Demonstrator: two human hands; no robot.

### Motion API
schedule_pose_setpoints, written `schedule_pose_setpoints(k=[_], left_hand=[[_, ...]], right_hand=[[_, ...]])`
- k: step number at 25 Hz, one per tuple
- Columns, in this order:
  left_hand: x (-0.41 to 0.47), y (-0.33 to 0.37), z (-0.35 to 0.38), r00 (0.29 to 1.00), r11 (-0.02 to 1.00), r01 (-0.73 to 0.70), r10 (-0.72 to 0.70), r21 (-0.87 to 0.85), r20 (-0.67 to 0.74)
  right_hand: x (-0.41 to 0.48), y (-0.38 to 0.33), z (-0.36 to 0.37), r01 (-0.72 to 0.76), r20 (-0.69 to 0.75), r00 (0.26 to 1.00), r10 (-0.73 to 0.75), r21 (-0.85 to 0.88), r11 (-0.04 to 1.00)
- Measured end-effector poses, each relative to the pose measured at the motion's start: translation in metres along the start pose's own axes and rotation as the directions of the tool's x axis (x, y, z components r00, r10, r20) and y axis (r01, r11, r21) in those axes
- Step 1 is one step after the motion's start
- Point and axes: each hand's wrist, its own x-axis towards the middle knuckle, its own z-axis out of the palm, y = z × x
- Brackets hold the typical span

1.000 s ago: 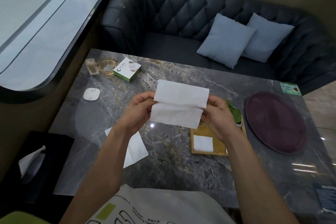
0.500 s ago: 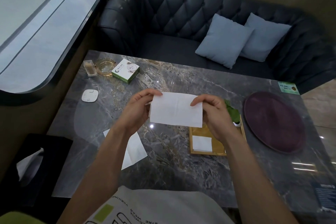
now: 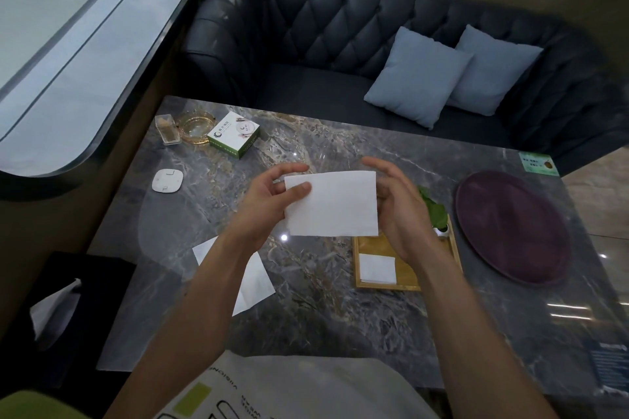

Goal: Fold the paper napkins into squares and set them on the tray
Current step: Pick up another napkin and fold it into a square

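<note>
A white paper napkin (image 3: 335,204), folded into a flat rectangle, is held up above the marble table. My left hand (image 3: 272,204) pinches its left edge, thumb on the front. My right hand (image 3: 398,207) is at the right edge, fingers behind the paper. Below it lies the wooden tray (image 3: 406,277) with one folded white square napkin (image 3: 377,269) in its near left corner. Another unfolded napkin (image 3: 253,277) lies flat on the table under my left forearm.
A round purple plate (image 3: 514,226) lies right of the tray, and a small green plant (image 3: 434,211) stands at the tray's far end. A green box (image 3: 234,134), glass ashtray (image 3: 195,127) and white coaster (image 3: 167,180) sit far left. A black tissue box (image 3: 56,313) is at lower left.
The napkin went from half-open, with an upper flap raised, to folded flat into a rectangle. Both hands shifted their hold to its left and right edges.
</note>
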Motion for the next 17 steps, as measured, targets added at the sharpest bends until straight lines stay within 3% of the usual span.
schedule_pose_setpoints(k=[3, 7, 13, 17], left_hand=[[0.001, 0.001, 0.0, 0.999, 0.998, -0.041, 0.042, 0.046, -0.005], [0.0, 0.001, 0.003, 0.997, 0.993, -0.082, 0.082, 0.082, 0.005], [-0.002, 0.004, 0.005, 0.988, 0.987, -0.149, 0.15, 0.062, -0.019], [-0.004, 0.008, 0.006, 0.981, 0.972, -0.195, 0.195, 0.133, 0.02]], right_hand=[[-0.001, -0.002, 0.002, -0.006, -0.037, 0.999, 0.005, -0.024, 1.0], [-0.005, 0.005, 0.006, 0.124, -0.057, 0.988, -0.145, -0.275, 0.953], [-0.007, 0.006, 0.01, 0.17, -0.082, 0.977, -0.197, -0.255, 0.952], [-0.011, 0.007, 0.011, 0.186, -0.019, 0.981, -0.196, -0.236, 0.954]])
